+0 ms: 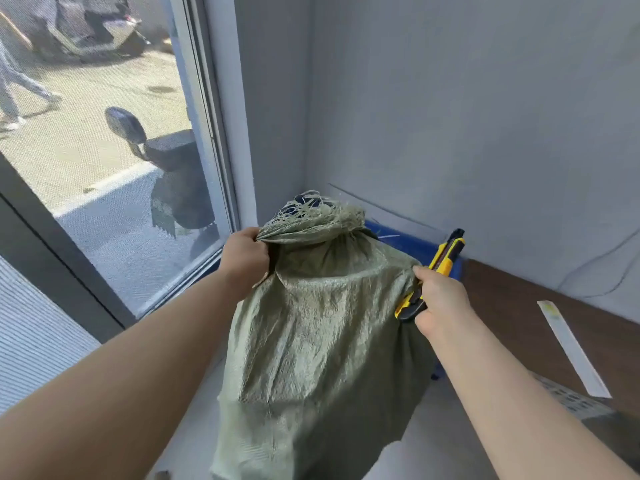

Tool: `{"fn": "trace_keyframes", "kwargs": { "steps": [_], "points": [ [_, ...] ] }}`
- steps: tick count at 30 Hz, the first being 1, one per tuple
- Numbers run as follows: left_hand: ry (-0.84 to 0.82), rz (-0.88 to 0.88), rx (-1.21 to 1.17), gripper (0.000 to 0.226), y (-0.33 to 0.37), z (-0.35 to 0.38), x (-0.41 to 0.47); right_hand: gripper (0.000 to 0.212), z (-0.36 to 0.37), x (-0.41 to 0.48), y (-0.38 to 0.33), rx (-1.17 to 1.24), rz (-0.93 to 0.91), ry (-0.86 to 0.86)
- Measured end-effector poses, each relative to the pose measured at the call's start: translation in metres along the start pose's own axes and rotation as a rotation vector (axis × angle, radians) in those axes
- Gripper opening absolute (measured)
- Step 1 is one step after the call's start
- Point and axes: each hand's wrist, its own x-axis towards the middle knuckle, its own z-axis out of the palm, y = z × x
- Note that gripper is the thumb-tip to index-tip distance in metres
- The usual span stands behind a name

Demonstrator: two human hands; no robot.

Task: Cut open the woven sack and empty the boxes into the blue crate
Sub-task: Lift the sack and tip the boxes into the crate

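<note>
Beside the window corner: an olive-green woven plastic sack (322, 327) stands upright, its frayed, gathered neck (318, 220) uppermost. Left hand (244, 256), at the sack's upper left, has its fingers (260, 249) curled round the bunched neck. Right hand (440, 303), at the sack's upper right shoulder, has its fingers closed round a yellow-and-black utility knife (445, 256), whose lower end lies against the cloth; whether a blade is extended cannot be told. Behind the sack, a blue plastic crate (408, 242) shows only part of its rim. To the sack's right lies a dark brown counter (512, 306) bearing a flat white strip (568, 344). Weave: thin, glossy, finely crinkled, limp where unfilled, with loose fibres at the neck. Straight ridges beneath the cloth suggest rigid boxes within, none visible. Judged handling: a soft, slippery skin over a bulky, probably weighty load; best held at the bunched neck, where the cloth gathers thick, and cut where it is pulled taut, away from the holding hand.
</note>
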Motion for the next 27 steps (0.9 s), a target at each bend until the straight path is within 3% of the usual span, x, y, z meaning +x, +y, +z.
{"fn": "trace_keyframes", "kwargs": {
  "steps": [14, 22, 27],
  "points": [
    [-0.029, -0.022, -0.114, 0.038, 0.085, 0.075, 0.105, 0.038, 0.041, 0.086, -0.103, 0.152, 0.043, -0.002],
    [0.042, -0.003, -0.16, 0.041, 0.12, 0.098, 0.159, 0.027, 0.058, 0.127, -0.139, 0.172, 0.085, -0.03],
    [0.05, 0.056, -0.148, 0.041, 0.139, 0.114, 0.19, 0.005, 0.076, 0.131, -0.159, 0.294, 0.091, -0.052]
  ]
}}
